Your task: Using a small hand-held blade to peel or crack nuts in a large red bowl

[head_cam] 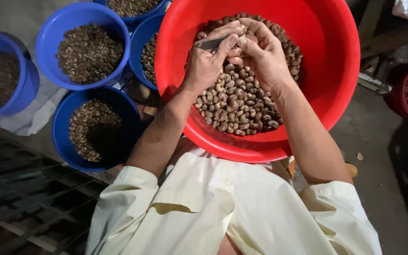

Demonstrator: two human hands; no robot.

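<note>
I see both hands over red basin [336,71], heaped with brown nuts [237,104]. Left hand [206,59] closed around small grey blade [212,43], thumb pressing it. Right hand [260,52] curled, fingertips pinching something at blade tip, likely one nut; cannot tell for sure. Four blue tubs [53,35] of sorted nuts at left, on floor [374,127]. No labels visible.

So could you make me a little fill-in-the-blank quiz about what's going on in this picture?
1. The big basin on the person's lap is coloured ____.
2. The left hand holds a small metal ____ above the nuts.
3. The smaller tubs beside the basin are coloured ____.
4. The right hand works over the basin close to the ____ hand.

Missing words: red; blade; blue; left
</note>
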